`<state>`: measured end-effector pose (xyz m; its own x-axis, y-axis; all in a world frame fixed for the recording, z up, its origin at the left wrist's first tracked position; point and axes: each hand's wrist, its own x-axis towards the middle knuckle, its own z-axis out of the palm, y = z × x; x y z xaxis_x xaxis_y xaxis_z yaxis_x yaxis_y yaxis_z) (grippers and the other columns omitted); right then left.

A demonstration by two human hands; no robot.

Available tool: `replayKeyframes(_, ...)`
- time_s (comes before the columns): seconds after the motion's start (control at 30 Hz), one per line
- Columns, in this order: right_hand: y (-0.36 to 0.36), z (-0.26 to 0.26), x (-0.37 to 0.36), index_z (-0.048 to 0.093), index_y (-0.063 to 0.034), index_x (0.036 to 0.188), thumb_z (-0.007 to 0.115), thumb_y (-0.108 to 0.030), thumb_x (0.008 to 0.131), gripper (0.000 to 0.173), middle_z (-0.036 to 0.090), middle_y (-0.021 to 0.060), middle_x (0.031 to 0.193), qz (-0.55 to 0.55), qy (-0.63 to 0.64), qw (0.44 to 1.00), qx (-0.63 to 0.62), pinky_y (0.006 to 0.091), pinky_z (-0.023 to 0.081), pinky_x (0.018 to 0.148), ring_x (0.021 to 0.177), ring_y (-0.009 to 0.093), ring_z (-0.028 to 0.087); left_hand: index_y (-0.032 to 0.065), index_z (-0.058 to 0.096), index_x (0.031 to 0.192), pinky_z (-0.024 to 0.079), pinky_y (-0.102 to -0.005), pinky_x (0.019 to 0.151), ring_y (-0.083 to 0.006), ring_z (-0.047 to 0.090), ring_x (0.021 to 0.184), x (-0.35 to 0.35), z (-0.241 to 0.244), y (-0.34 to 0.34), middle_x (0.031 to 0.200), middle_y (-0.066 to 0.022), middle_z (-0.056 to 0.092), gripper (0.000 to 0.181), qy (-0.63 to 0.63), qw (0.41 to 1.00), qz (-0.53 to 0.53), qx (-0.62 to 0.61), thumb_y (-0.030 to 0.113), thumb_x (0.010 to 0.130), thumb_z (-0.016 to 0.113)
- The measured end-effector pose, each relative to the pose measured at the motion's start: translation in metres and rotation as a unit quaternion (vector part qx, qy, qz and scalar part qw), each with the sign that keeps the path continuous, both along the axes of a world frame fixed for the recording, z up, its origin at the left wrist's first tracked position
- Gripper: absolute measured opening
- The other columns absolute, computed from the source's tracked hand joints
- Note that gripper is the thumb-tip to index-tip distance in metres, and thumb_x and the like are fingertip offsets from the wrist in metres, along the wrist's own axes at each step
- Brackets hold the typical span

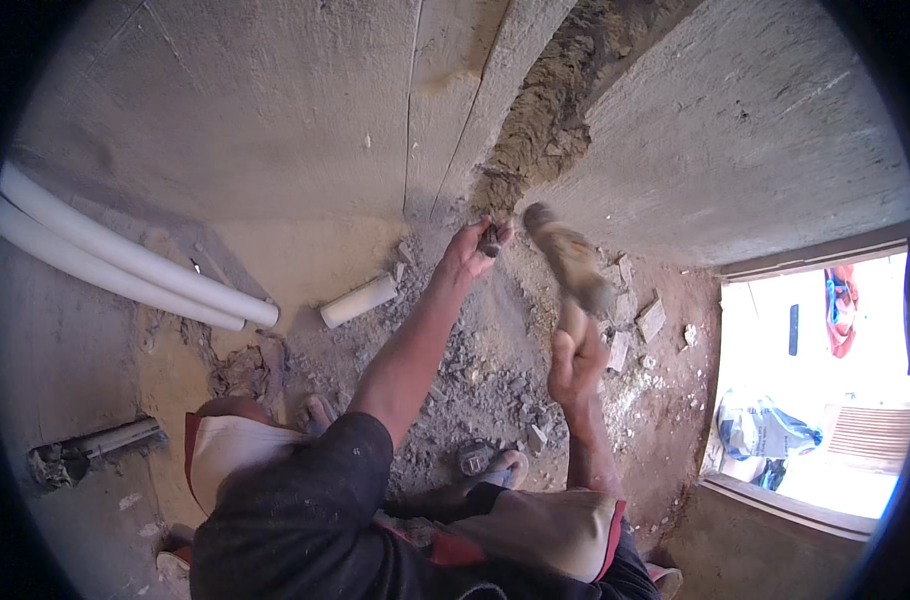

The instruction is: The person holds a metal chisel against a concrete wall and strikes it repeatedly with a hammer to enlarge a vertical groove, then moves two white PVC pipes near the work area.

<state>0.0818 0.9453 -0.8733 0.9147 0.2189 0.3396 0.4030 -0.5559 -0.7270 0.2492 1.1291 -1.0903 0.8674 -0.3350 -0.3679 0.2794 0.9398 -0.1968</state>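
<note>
My left hand (467,251) is closed around a dark metal chisel (490,243), seen nearly end-on. Its tip is hidden from me, close to the lower end of a rough groove (548,112) cut into the plastered wall. To the right, my right hand (577,364) grips the wooden handle of a hammer (571,259). Motion blurs the hammer's dusty head, which is raised beside the chisel and apart from it. Crumbled masonry rubble (492,360) covers the floor beneath both hands.
Two long white pipes (139,262) come in from the left, near a short white pipe piece (359,301). Broken plaster chunks (651,320) lie at right, before a bright doorway or window opening (770,330). My sandalled foot (507,469) stands in debris. A wall recess holds another pipe (121,436).
</note>
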Motion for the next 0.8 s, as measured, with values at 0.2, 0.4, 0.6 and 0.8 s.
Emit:
replayKeyframes(0.2, -0.032, -0.051, -0.012, 0.052, -0.0065, 0.083, 0.049, -0.024, 0.094, 0.02, 0.057, 0.0121, 0.08, 0.068, -0.062, 0.995, -0.046, 0.036, 0.045, 0.054, 0.061, 0.022, 0.054, -0.0012, 0.053, 0.102, 0.055, -0.0432, 0.086, -0.0308, 0.062, 0.096, -0.005, 0.031, -0.019, 0.104, -0.018, 0.06, 0.017, 0.061, 0.997, 0.047, 0.015, 0.013, 0.098, 0.046)
replayKeyframes(0.4, -0.022, -0.085, -0.015, 0.058, 0.0019, 0.098, 0.059, -0.036, 0.091, 0.039, 0.052, 0.0134, 0.061, -0.09, 0.174, 0.97, -0.146, 0.0376, 0.043, 0.055, 0.057, 0.02, 0.052, -0.0001, 0.055, 0.106, 0.053, -0.037, 0.084, -0.0237, 0.063, 0.092, -0.005, 0.026, -0.014, 0.098, -0.0117, 0.063, 0.024, -0.089, 0.99, 0.008, 0.11, 0.021, 0.099, 0.045)
replayKeyframes(0.6, -0.028, -0.028, -0.017, 0.058, 0.0018, 0.093, 0.058, -0.045, 0.089, 0.047, 0.05, 0.0117, 0.062, -0.085, 0.162, 0.983, -0.023, 0.0374, 0.041, 0.055, 0.058, 0.019, 0.048, -0.0019, 0.053, 0.101, 0.056, -0.0426, 0.068, -0.028, 0.067, 0.077, -0.022, 0.033, -0.045, 0.09, -0.0164, 0.066, 0.028, -0.048, 0.972, -0.047, 0.225, 0.025, 0.099, 0.045)
replayKeyframes(0.8, -0.027, -0.011, -0.024, 0.057, 0.0016, 0.089, 0.056, -0.051, 0.089, 0.053, 0.048, 0.0053, 0.062, -0.098, 0.174, 0.98, 0.022, 0.034, 0.038, 0.053, 0.06, 0.013, 0.044, -0.0005, 0.049, 0.098, 0.058, -0.0449, 0.073, -0.0324, 0.066, 0.082, -0.043, 0.048, -0.055, 0.087, -0.0166, 0.062, 0.025, -0.023, 0.967, -0.043, 0.25, 0.024, 0.099, 0.045)
